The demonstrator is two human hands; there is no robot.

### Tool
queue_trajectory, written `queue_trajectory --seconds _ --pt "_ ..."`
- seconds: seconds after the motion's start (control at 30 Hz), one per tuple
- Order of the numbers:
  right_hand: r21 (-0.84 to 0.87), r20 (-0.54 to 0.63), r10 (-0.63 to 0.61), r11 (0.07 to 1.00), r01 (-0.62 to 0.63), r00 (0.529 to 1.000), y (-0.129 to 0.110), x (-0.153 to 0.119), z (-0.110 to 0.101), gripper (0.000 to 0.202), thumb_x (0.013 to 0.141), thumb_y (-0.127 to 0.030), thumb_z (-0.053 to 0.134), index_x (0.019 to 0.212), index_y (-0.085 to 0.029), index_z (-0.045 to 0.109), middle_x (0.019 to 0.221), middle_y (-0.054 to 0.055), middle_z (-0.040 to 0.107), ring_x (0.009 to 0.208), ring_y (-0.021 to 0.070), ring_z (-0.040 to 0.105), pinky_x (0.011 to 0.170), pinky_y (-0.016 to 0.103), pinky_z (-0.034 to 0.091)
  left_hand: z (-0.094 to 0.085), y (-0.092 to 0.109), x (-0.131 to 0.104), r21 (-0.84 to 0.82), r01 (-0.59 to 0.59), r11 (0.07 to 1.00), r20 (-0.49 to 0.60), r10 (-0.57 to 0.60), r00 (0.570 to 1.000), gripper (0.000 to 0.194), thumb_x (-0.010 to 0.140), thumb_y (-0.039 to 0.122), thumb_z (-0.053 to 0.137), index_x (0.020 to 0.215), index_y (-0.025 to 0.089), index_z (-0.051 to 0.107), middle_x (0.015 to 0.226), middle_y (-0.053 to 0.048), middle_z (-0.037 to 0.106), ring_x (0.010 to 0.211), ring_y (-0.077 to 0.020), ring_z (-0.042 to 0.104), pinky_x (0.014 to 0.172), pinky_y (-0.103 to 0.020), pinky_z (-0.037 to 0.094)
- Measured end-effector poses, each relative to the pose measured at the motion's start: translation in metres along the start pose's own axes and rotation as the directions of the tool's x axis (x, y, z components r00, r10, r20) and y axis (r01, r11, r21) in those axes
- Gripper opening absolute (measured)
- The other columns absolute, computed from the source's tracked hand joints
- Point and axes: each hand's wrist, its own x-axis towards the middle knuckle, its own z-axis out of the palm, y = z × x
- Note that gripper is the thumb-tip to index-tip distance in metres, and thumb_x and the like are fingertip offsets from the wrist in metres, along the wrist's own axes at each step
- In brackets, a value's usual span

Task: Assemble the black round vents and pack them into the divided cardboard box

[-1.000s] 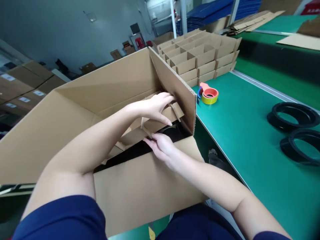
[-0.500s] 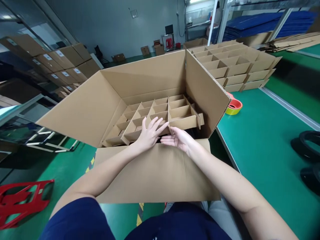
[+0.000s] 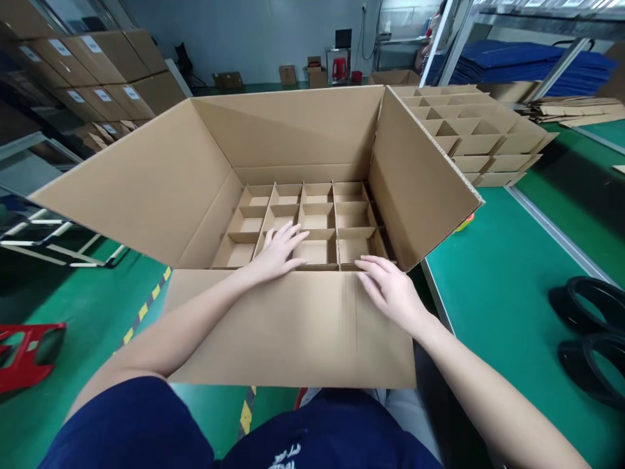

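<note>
A large open cardboard box (image 3: 293,326) stands before me, its flaps spread outward. Inside it a cardboard divider grid (image 3: 317,217) lies low and fairly level, with its cells facing up. My left hand (image 3: 279,254) rests over the near edge of the grid, fingers apart, holding nothing. Near the grid's front right corner, my right hand (image 3: 388,286) lies over the near rim of the box with its fingers extended and nothing held. The fingertips of both hands are at the near row of cells.
Stacked divider grids (image 3: 481,140) sit on the green table (image 3: 508,260) at right, with black rings (image 3: 593,345) nearer me. A tape roll (image 3: 466,223) shows partly behind the right flap. Left are stacked cartons (image 3: 112,62) and a red stool (image 3: 29,355).
The divider grid has dropped from a tilted position to lie level inside the box. My right hand has moved right, away from my left hand, and turned palm down. The view has shifted slightly.
</note>
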Motion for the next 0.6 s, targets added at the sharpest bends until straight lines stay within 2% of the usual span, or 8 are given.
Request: queue_trajectory --seconds 0.07,0.13,0.2,0.3,0.37,0.43,0.53,0.6 --pt "-0.164 0.094 -0.079 0.982 0.094 0.992 0.009 0.01 0.011 0.046 0.102 -0.048 0.05 0.139 -0.025 0.063 0.158 0.011 0.045 0.15 0.0343 0.035 0.123 0.059 0.03 0.0 -0.01 0.004 -0.054 0.145 0.988 0.05 -0.142 0.989 0.071 0.099 0.061 0.045 0.159 0.026 0.032 0.168 -0.014 0.023 0.158 -0.0356 0.01 0.123 -0.069 0.014" --pt "-0.253 0.255 -0.093 0.954 0.159 0.963 0.016 0.023 0.023 0.051 0.103 -0.05 0.05 0.148 -0.026 0.056 0.164 0.01 0.036 0.156 0.0358 0.022 0.125 0.064 0.018 0.0 -0.019 0.006 -0.068 0.242 0.968 0.084 -0.237 0.968 0.075 0.097 0.066 0.041 0.161 0.027 0.029 0.17 -0.014 0.017 0.158 -0.0363 0.005 0.121 -0.072 0.013" --pt "-0.322 0.385 -0.022 0.934 0.157 0.923 0.018 0.039 0.031 0.051 0.106 -0.05 0.043 0.143 -0.019 0.059 0.156 0.016 0.048 0.15 0.0364 0.035 0.124 0.063 0.02 0.0 -0.029 0.006 -0.039 0.287 0.957 0.123 -0.28 0.952 0.078 0.095 0.071 0.039 0.161 0.03 0.028 0.171 -0.013 0.011 0.158 -0.0381 0.0 0.118 -0.076 0.009" --pt "-0.414 0.512 0.187 0.909 0.05 0.839 0.014 0.062 0.032 0.061 0.108 -0.054 0.029 0.116 -0.011 0.072 0.118 0.021 0.072 0.117 0.0348 0.066 0.109 0.049 0.043 0.003 -0.047 0.004 0.037 0.349 0.936 0.236 -0.348 0.907 0.083 0.092 0.074 0.041 0.162 0.032 0.027 0.172 -0.012 0.004 0.158 -0.0402 -0.007 0.116 -0.079 0.004" --pt "-0.428 0.563 0.266 0.904 0.0 0.782 0.01 0.07 0.03 0.067 0.107 -0.058 0.025 0.103 -0.012 0.074 0.103 0.02 0.075 0.103 0.034 0.071 0.094 0.042 0.05 0.007 -0.057 0.002 0.064 0.402 0.913 0.316 -0.401 0.86 0.091 0.088 0.074 0.046 0.163 0.027 0.024 0.171 -0.017 0.003 0.157 -0.0427 -0.007 0.114 -0.081 0.008" --pt "-0.42 0.532 0.271 0.907 -0.028 0.802 0.01 0.071 0.03 0.066 0.107 -0.059 0.026 0.105 -0.013 0.073 0.106 0.019 0.074 0.105 0.0334 0.07 0.089 0.038 0.05 0.011 -0.062 0.001 0.057 0.425 0.903 0.348 -0.417 0.839 0.096 0.086 0.074 0.048 0.164 0.024 0.021 0.17 -0.021 0.004 0.157 -0.0441 -0.005 0.113 -0.081 0.012" --pt "-0.395 0.454 0.197 0.919 -0.002 0.869 0.015 0.066 0.032 0.059 0.107 -0.056 0.03 0.123 -0.015 0.069 0.13 0.017 0.068 0.12 0.0322 0.065 0.097 0.038 0.049 0.014 -0.061 0.002 0.013 0.356 0.934 0.327 -0.341 0.881 0.09 0.089 0.074 0.043 0.164 0.031 0.017 0.172 -0.012 0.002 0.158 -0.038 -0.007 0.118 -0.076 0.009" --pt "-0.391 0.483 0.201 0.921 0.005 0.852 0.02 0.065 0.034 0.061 0.107 -0.059 0.029 0.128 -0.018 0.069 0.145 0.013 0.06 0.127 0.0336 0.062 0.102 0.041 0.049 0.016 -0.06 0.004 -0.012 0.26 0.966 0.378 -0.236 0.895 0.081 0.089 0.072 0.045 0.16 0.034 0.03 0.172 -0.007 0.012 0.158 -0.037 0.0 0.121 -0.072 0.006"
